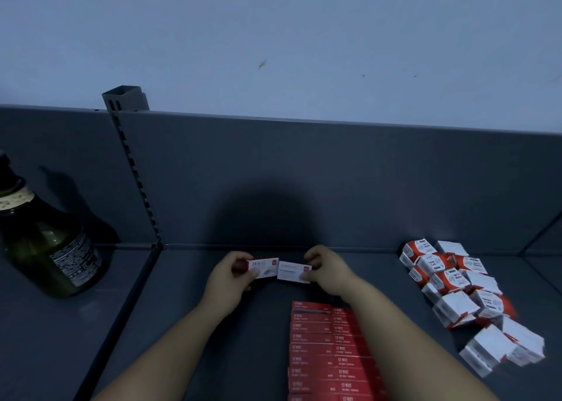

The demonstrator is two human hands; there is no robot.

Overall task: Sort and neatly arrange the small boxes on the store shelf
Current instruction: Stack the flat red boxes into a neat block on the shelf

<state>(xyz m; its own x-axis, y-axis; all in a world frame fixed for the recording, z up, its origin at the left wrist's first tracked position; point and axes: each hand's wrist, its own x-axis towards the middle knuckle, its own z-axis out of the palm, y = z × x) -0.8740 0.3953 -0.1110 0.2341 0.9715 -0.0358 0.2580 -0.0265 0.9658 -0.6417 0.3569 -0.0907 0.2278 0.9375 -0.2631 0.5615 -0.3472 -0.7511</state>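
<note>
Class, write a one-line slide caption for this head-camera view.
Left hand grips a red-ended box, right hand a white box, at the shelf.

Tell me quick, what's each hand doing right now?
Left hand: holding a red-and-white box.
Right hand: holding a white box.

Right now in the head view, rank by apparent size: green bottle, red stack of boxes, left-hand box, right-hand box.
1. green bottle, cut off by the frame edge.
2. red stack of boxes, also partly cut off.
3. left-hand box and right-hand box: they look alike, so no ranking.
</note>
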